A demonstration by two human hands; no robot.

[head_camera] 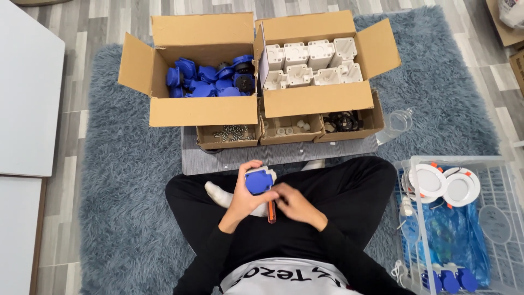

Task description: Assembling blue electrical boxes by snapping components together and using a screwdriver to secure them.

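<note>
The left hand [244, 198] is clamped around a blue plastic socket part [258, 181] with a smooth, boxy shape and a white piece at its upper edge, held over the lap of a person sitting cross-legged in black trousers. The right hand [296, 204] is closed on an orange-handled screwdriver [271, 212], just beside the blue part and touching the left hand.

Beyond the blue part lies a flat grey ribbed board [284, 154]. On it stand three small open cardboard trays: one with metal screws [233, 133], one with small white pieces [289, 128], one with dark round parts [343, 121]. Farther still sit two larger corrugated cardboard boxes with flaps open. The one to the left [203, 109] holds a heap of glossy blue plastic covers, the one to the right [316, 98] rows of blocky white plastic housings.

To the right of the blue part, a clear plastic crate [505, 175] holds round white discs, blue film and more blue parts.

Everything rests on a shaggy grey-blue rug [125, 191] over a grey wood-plank floor [71, 131].
</note>
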